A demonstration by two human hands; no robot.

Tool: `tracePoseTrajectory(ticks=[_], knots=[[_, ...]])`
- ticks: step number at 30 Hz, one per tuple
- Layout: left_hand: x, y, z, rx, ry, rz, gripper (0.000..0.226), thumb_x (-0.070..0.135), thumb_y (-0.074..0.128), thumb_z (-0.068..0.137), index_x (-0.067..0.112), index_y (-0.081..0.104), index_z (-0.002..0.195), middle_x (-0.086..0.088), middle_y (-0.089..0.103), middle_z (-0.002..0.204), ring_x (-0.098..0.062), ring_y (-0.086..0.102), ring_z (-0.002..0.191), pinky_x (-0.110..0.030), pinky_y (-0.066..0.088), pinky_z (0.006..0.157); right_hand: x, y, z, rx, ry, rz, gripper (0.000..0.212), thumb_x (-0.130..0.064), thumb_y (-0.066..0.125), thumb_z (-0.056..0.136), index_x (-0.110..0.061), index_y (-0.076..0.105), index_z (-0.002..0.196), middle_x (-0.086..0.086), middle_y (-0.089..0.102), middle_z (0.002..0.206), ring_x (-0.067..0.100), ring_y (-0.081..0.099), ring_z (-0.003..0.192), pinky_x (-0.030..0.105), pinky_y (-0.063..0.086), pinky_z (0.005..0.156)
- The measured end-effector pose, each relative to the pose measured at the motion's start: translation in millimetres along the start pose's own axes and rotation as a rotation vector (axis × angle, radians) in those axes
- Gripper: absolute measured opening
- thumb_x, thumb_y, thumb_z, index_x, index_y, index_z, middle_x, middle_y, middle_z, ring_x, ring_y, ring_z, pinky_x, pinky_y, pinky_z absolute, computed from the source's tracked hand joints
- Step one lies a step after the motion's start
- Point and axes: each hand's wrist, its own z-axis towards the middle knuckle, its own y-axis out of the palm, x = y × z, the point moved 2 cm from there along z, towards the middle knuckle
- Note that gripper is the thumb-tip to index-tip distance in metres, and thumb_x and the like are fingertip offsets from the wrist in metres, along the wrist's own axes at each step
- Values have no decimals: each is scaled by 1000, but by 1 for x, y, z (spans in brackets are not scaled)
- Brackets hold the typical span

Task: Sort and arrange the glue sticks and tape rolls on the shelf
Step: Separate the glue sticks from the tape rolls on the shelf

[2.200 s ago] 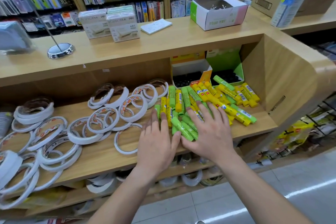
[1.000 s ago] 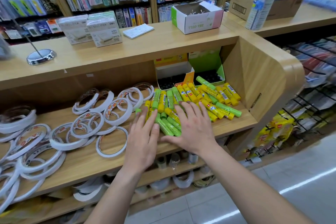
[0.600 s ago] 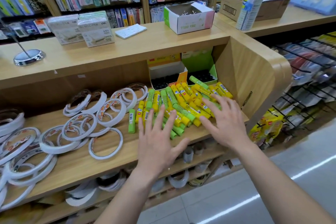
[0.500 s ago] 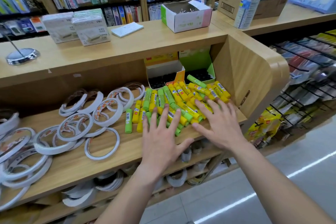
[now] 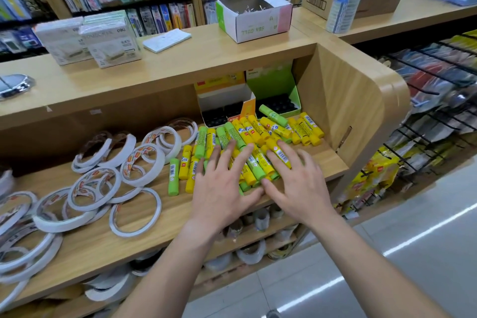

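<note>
A heap of yellow and green glue sticks (image 5: pixel 260 131) lies on the right part of the wooden shelf (image 5: pixel 154 227). My left hand (image 5: pixel 222 188) and my right hand (image 5: pixel 294 183) lie flat side by side on the near edge of the heap, fingers spread and straight. One green stick (image 5: pixel 173 177) and a few yellow ones (image 5: pixel 185 161) lie apart at the heap's left. White tape rolls (image 5: pixel 98 186) are scattered over the shelf's left half. The sticks under my palms are hidden.
Two open display boxes, one yellow (image 5: pixel 227 103) and one green (image 5: pixel 276 95), stand at the shelf's back. The shelf's wooden side wall (image 5: pixel 343 108) closes it on the right. Boxes (image 5: pixel 254 18) sit on the counter above. More tape rolls fill the lower shelf (image 5: pixel 247 253).
Both hands have slid rightwards along the heap and the sticks have bunched closer towards the right. A green stick and some yellow ones were left behind at the heap's left.
</note>
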Motion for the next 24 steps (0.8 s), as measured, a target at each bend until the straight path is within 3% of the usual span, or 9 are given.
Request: tracePoseTrajectory(ticks=[6,12,17,24], knots=[[-3,3,1,-8,60,73,69,81,25,89,49,26,151,7,34,160,-25,39,142,-54,33,111,6,1,4,-50,-54,21,64,-66,32,95,-34,43,148,0,41,154,33,42,129,48,46,99],[9,4,-9,32,101,66,70,80,32,89,43,36,149,2,48,147,-28,44,134,-57,31,109,18,1,-16,22,-13,34,60,-61,37,97,-28,49,146,6,47,149,36,46,127,49,46,99],[29,5,-5,66,85,91,69,77,37,87,43,41,146,2,51,145,-26,49,131,-60,27,109,38,-1,-13,91,67,18,52,-48,30,103,-22,56,140,10,51,145,40,48,121,51,45,98],[44,19,16,51,-18,-45,72,77,41,83,45,35,148,4,45,149,-24,42,135,-62,40,105,55,-1,-6,75,145,41,55,-50,23,104,-25,52,143,10,49,146,38,44,128,52,44,102]])
